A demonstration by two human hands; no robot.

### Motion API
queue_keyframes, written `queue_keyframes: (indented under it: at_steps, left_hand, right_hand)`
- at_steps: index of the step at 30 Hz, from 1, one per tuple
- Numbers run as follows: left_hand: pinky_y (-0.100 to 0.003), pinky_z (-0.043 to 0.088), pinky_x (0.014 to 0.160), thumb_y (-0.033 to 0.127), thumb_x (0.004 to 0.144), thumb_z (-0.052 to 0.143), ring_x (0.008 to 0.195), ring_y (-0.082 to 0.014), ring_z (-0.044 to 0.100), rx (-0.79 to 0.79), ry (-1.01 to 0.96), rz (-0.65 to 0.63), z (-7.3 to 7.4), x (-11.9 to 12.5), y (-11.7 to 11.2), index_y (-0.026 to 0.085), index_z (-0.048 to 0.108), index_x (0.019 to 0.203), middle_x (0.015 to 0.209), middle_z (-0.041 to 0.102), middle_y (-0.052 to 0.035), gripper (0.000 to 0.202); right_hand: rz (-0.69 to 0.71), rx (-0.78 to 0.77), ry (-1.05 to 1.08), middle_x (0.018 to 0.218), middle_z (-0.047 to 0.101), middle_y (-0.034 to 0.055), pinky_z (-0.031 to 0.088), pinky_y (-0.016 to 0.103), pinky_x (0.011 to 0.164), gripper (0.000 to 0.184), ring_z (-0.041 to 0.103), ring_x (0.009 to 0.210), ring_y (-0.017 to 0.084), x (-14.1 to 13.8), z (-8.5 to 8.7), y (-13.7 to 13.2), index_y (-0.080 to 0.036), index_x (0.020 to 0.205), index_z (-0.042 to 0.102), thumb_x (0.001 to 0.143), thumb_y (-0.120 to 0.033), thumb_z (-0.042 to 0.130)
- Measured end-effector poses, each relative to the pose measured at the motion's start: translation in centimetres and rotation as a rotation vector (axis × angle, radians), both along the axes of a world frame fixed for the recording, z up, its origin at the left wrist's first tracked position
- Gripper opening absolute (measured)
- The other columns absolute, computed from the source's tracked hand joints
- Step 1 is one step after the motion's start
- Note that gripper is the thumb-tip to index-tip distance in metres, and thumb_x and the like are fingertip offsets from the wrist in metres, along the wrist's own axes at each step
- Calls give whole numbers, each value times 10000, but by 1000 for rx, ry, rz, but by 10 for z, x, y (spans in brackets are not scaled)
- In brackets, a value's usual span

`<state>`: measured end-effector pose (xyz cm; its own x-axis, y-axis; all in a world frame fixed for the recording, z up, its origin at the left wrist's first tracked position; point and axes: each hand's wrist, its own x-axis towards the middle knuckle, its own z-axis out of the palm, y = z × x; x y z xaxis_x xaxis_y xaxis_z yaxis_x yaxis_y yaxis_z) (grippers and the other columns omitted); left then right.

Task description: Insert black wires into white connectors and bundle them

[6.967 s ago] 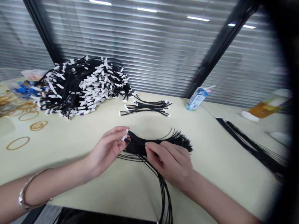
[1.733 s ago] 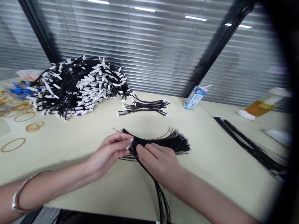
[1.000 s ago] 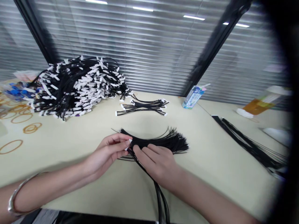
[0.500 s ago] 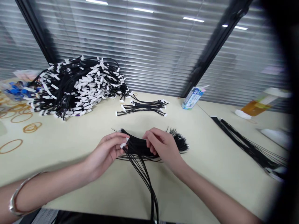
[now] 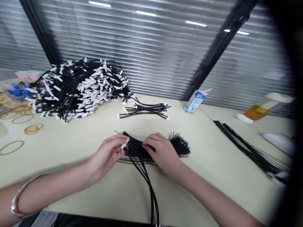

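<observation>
My left hand (image 5: 110, 151) is closed in a pinch round a white connector (image 5: 125, 144). Black wires (image 5: 148, 179) run from this connector down over the table's front edge. Just to the right, my right hand (image 5: 162, 151) bends over a thick bundle of loose black wires (image 5: 178, 145), thumb and fingertips drawn together. Whether a single wire is between those fingertips is too fine to tell. The bundle lies crosswise on the table under both hands, its cut ends fanned out at the right.
Behind, at the left, rises a big heap of black cables with white connectors (image 5: 92, 88). A few finished cables (image 5: 146, 109) lie near the middle. Rubber bands (image 5: 34, 128) are at the left; a drink carton (image 5: 194, 101), a bottle (image 5: 260, 108) and more black wires (image 5: 248, 148) at the right.
My right hand has shifted slightly left and lower onto the wire bundle, its fingertips now against the wires. The left hand keeps its pinch on the connector.
</observation>
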<state>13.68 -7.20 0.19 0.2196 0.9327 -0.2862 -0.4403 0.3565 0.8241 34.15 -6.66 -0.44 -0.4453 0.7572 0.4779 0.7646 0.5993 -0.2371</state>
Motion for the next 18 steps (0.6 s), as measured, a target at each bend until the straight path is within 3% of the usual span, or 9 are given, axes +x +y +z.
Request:
queue_keyframes:
  at_steps: [7, 11, 14, 18]
  left_hand:
    - [-143, 477, 571, 118, 730, 689, 663, -76, 552, -1, -20, -16, 3, 0, -1, 127, 695, 825, 790, 592, -21, 96]
    - [-141, 485, 576, 119, 745, 680, 665, -78, 558, 12, -40, -42, 4, 0, -1, 130, 693, 840, 789, 593, -24, 97]
    - [-138, 490, 585, 110, 746, 680, 670, -74, 554, 13, -53, -29, 5, 1, -1, 127, 693, 826, 803, 592, -24, 83]
    - [-130, 493, 580, 103, 753, 671, 645, -62, 551, 26, -78, 2, 4, 1, 1, 123, 695, 814, 799, 599, -17, 69]
  right_hand:
    - [-20, 136, 262, 974, 588, 62, 463, 260, 761, 115, 556, 892, 128, -3, 10, -7, -175, 922, 521, 884, -105, 438]
    - [29, 193, 394, 1015, 575, 58, 460, 243, 767, 225, 550, 923, 115, -5, 20, -15, -191, 1031, 520, 885, -60, 411]
    - [80, 280, 348, 916, 591, 37, 450, 250, 737, 315, 531, 832, 110, -8, 24, -22, -183, 1127, 538, 866, -28, 451]
    - [105, 423, 133, 729, 534, 11, 407, 263, 629, 396, 443, 665, 110, -10, 21, -27, -133, 1244, 504, 856, -65, 536]
